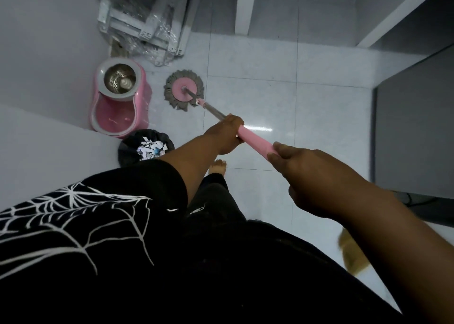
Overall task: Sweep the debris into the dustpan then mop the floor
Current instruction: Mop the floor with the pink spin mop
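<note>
Left hand (pixel 227 133) and right hand (pixel 312 176) gripped the mop handle (pixel 254 143); mop head (pixel 184 92) rested on the floor (pixel 282 102) beside the bucket (pixel 120 97).

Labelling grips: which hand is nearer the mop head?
The left hand, where pink handle meets metal shaft; the right hand holds the handle's top end.
</note>
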Action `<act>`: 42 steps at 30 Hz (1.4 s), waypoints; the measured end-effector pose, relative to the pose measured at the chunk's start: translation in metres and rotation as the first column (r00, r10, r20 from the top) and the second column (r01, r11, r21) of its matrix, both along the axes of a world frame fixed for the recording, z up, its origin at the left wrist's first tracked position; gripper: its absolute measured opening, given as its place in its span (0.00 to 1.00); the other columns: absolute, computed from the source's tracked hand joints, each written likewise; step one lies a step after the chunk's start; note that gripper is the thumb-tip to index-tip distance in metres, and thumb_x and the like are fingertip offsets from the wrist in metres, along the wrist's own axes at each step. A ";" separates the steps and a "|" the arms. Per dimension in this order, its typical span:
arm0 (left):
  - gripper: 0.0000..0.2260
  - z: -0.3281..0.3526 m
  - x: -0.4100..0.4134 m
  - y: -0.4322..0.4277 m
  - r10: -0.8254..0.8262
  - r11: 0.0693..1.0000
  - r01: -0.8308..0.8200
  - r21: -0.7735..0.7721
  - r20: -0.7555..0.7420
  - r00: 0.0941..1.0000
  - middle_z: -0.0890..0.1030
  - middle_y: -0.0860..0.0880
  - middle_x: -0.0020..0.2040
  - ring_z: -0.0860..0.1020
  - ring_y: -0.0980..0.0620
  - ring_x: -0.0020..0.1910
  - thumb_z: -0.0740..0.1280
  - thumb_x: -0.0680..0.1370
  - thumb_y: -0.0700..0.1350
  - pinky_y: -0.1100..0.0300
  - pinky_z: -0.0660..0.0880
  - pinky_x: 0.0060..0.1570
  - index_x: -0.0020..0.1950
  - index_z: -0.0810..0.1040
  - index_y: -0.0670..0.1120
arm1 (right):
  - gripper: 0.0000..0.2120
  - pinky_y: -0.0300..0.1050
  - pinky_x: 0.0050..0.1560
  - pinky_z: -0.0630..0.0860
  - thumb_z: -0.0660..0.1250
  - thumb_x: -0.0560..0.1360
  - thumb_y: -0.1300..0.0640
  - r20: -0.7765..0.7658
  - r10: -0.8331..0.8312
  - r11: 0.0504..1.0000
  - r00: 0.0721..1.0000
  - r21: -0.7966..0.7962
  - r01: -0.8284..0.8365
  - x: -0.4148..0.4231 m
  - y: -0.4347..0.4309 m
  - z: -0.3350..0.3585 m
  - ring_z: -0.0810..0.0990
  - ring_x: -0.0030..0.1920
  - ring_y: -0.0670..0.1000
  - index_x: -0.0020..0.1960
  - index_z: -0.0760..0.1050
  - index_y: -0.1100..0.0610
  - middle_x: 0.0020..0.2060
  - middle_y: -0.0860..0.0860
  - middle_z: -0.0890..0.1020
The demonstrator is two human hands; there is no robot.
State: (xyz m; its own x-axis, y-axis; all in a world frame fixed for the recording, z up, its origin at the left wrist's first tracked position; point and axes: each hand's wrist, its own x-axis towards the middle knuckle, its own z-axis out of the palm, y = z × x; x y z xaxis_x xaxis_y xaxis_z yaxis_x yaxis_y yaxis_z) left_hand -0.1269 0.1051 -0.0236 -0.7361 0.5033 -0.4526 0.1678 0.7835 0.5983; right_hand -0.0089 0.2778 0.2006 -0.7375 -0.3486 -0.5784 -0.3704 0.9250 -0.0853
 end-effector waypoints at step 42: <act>0.15 -0.009 0.058 -0.004 0.066 0.998 -0.066 -0.007 -0.006 0.998 0.69 0.45 0.69 0.61 0.43 0.75 0.67 0.78 0.44 0.41 0.66 0.67 0.62 0.68 0.46 | 0.27 0.39 0.41 0.64 0.63 0.77 0.63 0.011 -0.026 1.000 1.000 -0.007 0.026 0.049 -0.013 -0.006 0.74 0.44 0.53 0.75 0.61 0.59 0.70 0.55 0.68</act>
